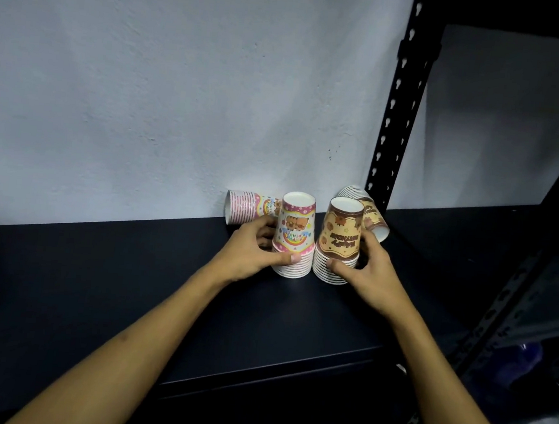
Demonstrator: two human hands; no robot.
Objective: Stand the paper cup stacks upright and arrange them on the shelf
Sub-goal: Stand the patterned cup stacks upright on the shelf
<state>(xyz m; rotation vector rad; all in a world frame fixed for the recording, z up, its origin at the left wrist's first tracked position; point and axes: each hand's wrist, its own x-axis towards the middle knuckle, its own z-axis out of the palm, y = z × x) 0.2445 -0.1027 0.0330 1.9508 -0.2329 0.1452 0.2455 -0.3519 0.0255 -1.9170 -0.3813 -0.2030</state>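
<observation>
Dark shelf (pixel 130 283) w/ black slotted upright (pixel 393 127) at the back right. Two paper cup stacks stand rim-down side by side mid-shelf: pink stack (pixel 294 235) w/ left hand (pixel 254 250) curled round its lower rims, brown stack (pixel 338 242) w/ right hand (pixel 364 266) closed on its base. Behind, two more lie tipped: pink fallen stack (pixel 248 208), long axis running left-right along the wall, just behind the left hand, so that hand's nearer; brown fallen stack (pixel 366 212) leans by the upright, nearer the right hand
</observation>
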